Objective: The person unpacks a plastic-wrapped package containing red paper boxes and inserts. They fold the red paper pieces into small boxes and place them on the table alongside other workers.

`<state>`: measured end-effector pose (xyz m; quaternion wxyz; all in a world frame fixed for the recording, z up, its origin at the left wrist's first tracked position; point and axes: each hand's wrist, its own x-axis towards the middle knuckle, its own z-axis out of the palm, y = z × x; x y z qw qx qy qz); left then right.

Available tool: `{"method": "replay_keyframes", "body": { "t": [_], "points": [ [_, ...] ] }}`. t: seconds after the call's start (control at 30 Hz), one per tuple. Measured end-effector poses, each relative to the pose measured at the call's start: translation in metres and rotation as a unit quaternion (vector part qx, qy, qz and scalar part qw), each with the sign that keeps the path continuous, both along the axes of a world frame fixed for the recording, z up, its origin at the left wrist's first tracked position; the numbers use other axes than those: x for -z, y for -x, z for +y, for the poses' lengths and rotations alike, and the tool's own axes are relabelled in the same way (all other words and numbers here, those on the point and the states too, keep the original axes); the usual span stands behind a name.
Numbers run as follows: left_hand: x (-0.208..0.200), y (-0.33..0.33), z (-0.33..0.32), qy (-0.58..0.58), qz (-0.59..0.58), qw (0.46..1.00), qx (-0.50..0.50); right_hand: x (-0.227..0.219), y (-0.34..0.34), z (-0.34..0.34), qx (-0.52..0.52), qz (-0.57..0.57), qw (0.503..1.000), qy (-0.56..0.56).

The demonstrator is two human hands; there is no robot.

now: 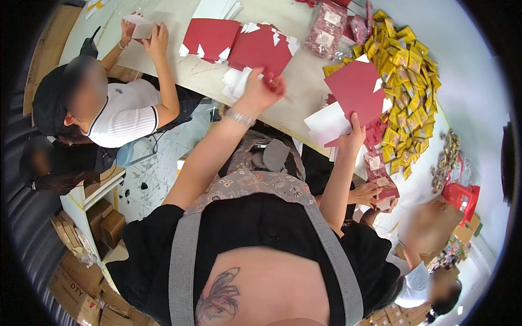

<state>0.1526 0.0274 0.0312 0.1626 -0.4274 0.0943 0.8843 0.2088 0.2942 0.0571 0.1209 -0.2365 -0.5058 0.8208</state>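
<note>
My left hand (259, 91), a bracelet at its wrist, is raised over the table just in front of a stack of red cards (260, 49). Motion smears its fingers, and I cannot make out whether anything is in them. At the right, my right hand (353, 133) is closed on the lower edge of a large red card (356, 87), thumb on top. White corners stick out along that card's edges. Beside the same hand a white sheet (328, 123) juts out to the left. Another pile of red cards (209, 38) lies left of the stack.
Yellow packets (408, 81) form a large heap on the right. Plastic-wrapped red packs (326, 28) sit at the back of the table (157, 60). At the left a co-worker (128, 111) handles a white card (137, 27). Another person's hands (365, 194) work at right, near patterned red packs (375, 164).
</note>
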Motion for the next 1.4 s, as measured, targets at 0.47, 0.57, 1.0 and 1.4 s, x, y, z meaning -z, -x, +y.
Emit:
{"method": "replay_keyframes", "body": {
  "t": [0.47,0.57,1.0,1.4],
  "points": [
    [-0.078,-0.051,-0.006,0.631,0.324,0.693,0.130,-0.068,-0.034,-0.069,-0.378,0.085,0.822,-0.417],
    [-0.090,-0.084,-0.011,0.639,0.236,0.726,0.091,-0.068,-0.034,-0.087,-0.430,0.033,0.846,-0.314],
    [-0.170,-0.242,-0.035,0.902,0.119,0.413,-0.052,-0.052,-0.035,-0.143,-0.683,-0.017,0.729,0.035],
    [-0.182,-0.336,-0.053,0.914,0.227,0.337,-0.011,-0.075,-0.155,-0.168,-0.580,-0.001,0.782,-0.227]
  ]
}}
